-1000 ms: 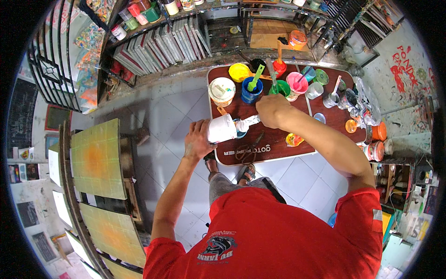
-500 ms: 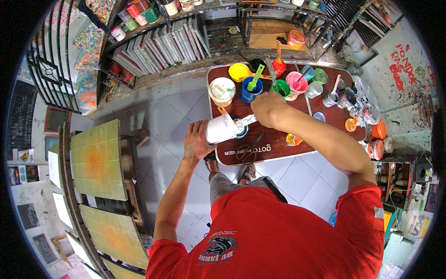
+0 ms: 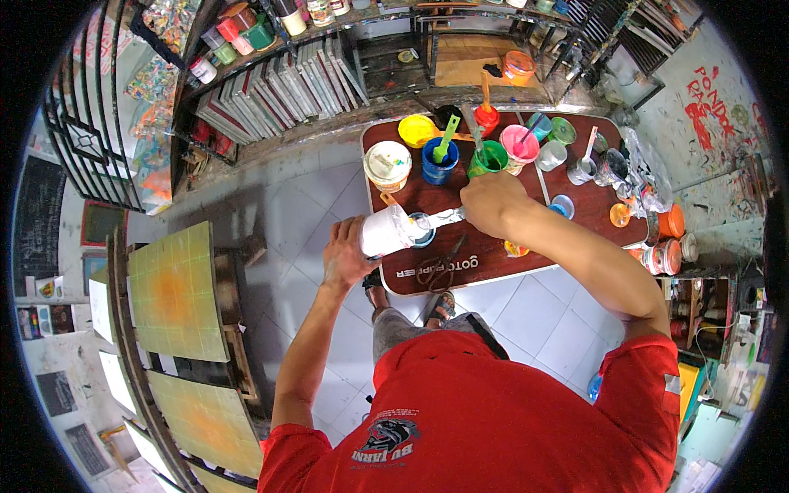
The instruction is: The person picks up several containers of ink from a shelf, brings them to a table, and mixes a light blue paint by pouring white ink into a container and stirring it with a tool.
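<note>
My left hand [image 3: 346,253] is wrapped round a white plastic tub [image 3: 381,232], tilted on its side with its mouth toward the right. An orange handle [image 3: 389,199] shows beside the tub. My right hand [image 3: 495,201] is closed on a spatula [image 3: 447,217] coated with white paint, its tip at the tub's mouth. Under that mouth a blue-rimmed container [image 3: 426,236] stands on the dark red table [image 3: 493,275], partly hidden. Close beyond my right hand are a green paint pot [image 3: 491,154] and a blue pot [image 3: 438,170] with a light green spatula [image 3: 448,135].
Across the table's far side stand a white bucket [image 3: 387,164], a yellow pot [image 3: 417,129], a red pot [image 3: 486,121] and a pink pot [image 3: 519,145]. Scissors [image 3: 436,273] lie near the front edge. Framed screens [image 3: 288,78] lean on the back shelf; printing boards [image 3: 177,292] stand left.
My right hand has moved slightly right and down, drawing the spatula a little farther out of the tub. My left hand still holds the tub tilted. The whole view has shifted slightly.
</note>
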{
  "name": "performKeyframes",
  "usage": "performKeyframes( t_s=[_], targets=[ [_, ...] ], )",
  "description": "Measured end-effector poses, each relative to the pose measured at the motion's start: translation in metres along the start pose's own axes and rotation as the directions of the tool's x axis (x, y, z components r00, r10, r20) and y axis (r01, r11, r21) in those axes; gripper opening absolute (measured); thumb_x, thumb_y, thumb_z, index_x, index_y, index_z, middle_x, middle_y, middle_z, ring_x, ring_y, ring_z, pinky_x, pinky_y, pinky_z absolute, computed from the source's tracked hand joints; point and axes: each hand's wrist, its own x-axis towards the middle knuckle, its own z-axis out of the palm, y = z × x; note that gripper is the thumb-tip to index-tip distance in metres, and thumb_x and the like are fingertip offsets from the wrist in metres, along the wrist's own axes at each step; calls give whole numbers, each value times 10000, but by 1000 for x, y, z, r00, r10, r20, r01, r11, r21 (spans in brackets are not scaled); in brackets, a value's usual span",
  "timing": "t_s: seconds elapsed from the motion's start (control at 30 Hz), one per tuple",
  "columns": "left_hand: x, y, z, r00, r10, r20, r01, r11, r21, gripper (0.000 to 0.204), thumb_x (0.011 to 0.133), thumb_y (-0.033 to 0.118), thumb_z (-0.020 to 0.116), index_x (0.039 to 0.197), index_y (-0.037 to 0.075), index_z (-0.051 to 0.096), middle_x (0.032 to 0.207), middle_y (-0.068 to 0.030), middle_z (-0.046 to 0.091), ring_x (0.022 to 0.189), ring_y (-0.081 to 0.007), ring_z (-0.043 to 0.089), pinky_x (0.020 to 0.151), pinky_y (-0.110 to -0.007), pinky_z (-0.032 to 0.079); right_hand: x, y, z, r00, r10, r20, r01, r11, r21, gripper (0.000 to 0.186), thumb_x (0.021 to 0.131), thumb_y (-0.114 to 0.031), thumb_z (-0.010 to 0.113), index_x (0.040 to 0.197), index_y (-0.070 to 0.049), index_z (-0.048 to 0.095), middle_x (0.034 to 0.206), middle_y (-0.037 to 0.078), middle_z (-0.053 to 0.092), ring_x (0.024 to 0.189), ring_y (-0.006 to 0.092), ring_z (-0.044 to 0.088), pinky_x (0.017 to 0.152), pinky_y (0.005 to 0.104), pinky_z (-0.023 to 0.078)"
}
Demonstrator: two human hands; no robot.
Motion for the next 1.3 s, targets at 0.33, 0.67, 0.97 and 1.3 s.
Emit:
performKeyframes(
  t_s=[0.33, 0.67, 0.97, 1.3],
  targets=[
    [5, -5, 7, 999, 8, 31, -10, 999, 44, 855, 539, 263, 878, 1277, 60, 498, 1220, -122, 576, 1116, -356, 531, 906, -461, 501, -30, 16, 13, 994, 66, -87, -57, 993, 108, 214, 818, -150, 577, 826, -6, 735, 866, 196, 711, 833, 333, 707, 703, 441, 566],
    [13, -7, 12, 998, 16, 64, -20, 998, 56, 841, 546, 269, 875, 1269, 64, 497, 1232, -114, 573, 1132, -351, 520, 907, -467, 506, -44, 29, 17, 979, 108, -174, -75, 979, 190, 312, 848, -298, 621, 793, -7, 719, 820, 196, 696, 819, 357, 685, 715, 465, 547],
    [16, -19, 18, 998, 61, 35, -60, 998, -23, 875, 522, 265, 881, 1282, 68, 495, 1247, -119, 563, 1149, -352, 509, 1002, -453, 437, -65, 34, -6, 976, 9, -218, 24, 989, 149, 351, 896, -377, 605, 841, -45, 703, 768, 157, 672, 722, 345, 666, 641, 452, 527],
    [28, -26, -22, 964, 237, -124, -256, 952, -167, 858, 452, 206, 876, 1227, 62, 537, 1222, -132, 579, 1125, -364, 532, 968, -471, 476, -50, 35, 20, 736, -242, -632, 148, 969, -198, 367, 801, -143, 598, 1134, 4, 645, 653, 77, 611, 580, 212, 655, 474, 338, 506]
  ],
)
